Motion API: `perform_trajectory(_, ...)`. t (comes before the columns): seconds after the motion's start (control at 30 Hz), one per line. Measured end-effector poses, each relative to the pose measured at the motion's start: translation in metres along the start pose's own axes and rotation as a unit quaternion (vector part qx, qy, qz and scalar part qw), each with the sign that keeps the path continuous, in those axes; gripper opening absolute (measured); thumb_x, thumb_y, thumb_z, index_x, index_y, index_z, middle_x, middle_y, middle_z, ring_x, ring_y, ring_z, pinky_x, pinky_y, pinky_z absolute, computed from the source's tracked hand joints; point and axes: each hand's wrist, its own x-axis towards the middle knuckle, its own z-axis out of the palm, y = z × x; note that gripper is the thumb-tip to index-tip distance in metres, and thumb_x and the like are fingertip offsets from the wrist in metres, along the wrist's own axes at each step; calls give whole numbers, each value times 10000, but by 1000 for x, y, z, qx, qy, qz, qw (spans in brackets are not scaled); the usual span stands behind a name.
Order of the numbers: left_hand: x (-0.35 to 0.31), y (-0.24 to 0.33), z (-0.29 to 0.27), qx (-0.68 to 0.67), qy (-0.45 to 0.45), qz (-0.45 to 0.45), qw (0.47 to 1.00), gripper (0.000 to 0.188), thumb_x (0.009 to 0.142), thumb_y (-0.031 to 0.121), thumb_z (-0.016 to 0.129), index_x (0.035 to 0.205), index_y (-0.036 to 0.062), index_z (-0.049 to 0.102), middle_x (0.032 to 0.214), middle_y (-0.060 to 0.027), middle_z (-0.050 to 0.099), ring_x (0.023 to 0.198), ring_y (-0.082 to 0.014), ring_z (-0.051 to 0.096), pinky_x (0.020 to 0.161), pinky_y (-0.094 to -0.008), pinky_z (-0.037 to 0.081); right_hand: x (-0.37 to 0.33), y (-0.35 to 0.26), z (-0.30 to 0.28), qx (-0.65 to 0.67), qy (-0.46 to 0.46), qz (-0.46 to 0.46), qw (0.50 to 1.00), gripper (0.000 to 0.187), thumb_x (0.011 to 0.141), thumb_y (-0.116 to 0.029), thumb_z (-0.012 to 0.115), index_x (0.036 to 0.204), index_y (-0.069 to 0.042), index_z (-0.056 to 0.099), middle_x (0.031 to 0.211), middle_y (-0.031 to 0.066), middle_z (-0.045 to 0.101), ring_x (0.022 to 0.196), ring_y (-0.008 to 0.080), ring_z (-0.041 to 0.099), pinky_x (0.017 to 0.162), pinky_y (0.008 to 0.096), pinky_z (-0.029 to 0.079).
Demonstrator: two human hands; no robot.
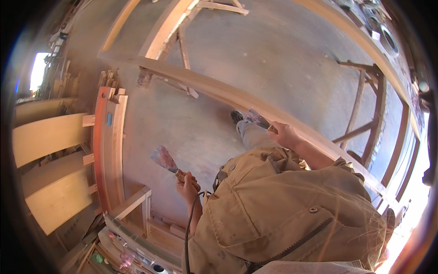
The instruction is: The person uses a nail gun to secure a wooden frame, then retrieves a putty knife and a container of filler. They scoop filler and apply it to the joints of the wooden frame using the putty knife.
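My left hand is closed around the wooden handle of a putty knife. Its wide blade is smeared with reddish-brown stuff and points up and away from me over the floor. In my right hand is a second putty knife, also stained, its blade pointing left above my shoe. Just beyond the right hand runs a long wooden beam, which lies across trestles. The two blades are apart and touch nothing that I can make out.
Wooden trestles stand on the grey floor. Another long beam crosses at the far right. Curved yellow boards and upright reddish planks stand at the left. A cluttered shelf is at the lower left. A dark cable hangs by my left arm.
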Motion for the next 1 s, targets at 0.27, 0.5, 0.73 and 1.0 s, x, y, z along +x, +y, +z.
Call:
perform_trajectory(0.27, 73, 51, -5, 20, 45, -37, 998, 82, 797, 75, 563, 773, 40, 492, 622, -43, 515, 522, -105, 488, 495, -226, 397, 118, -77, -4, 21, -52, -36, 998, 401, 800, -335, 541, 1096, -65, 524, 948, 190, 609, 897, 361, 569, 776, 422, 439)
perform_trajectory(0.5, 130, 90, 18, 4, 50, -90, 995, 73, 805, 79, 568, 797, 48, 502, 631, -38, 524, 535, -104, 497, 504, -224, 400, 191, -127, -6, 9, -107, -17, 994, 387, 804, -333, 537, 1078, -59, 534, 921, 178, 619, 880, 356, 578, 761, 411, 448)
perform_trajectory(0.73, 176, 107, 12, -2, 65, -104, 992, 67, 797, 73, 564, 803, 50, 501, 625, -38, 522, 539, -106, 502, 503, -227, 405, 229, -160, 1, 15, -87, -14, 996, 388, 798, -338, 544, 1050, -44, 549, 929, 176, 621, 879, 333, 588, 759, 400, 450)
perform_trajectory(1.0, 270, 115, -19, 8, 13, -88, 996, 72, 780, 55, 562, 800, 49, 493, 617, -38, 515, 508, -108, 484, 485, -229, 398, 258, -211, 33, -1, -55, 45, 997, 378, 789, -327, 557, 1045, -49, 551, 906, 157, 625, 859, 327, 587, 745, 397, 448)
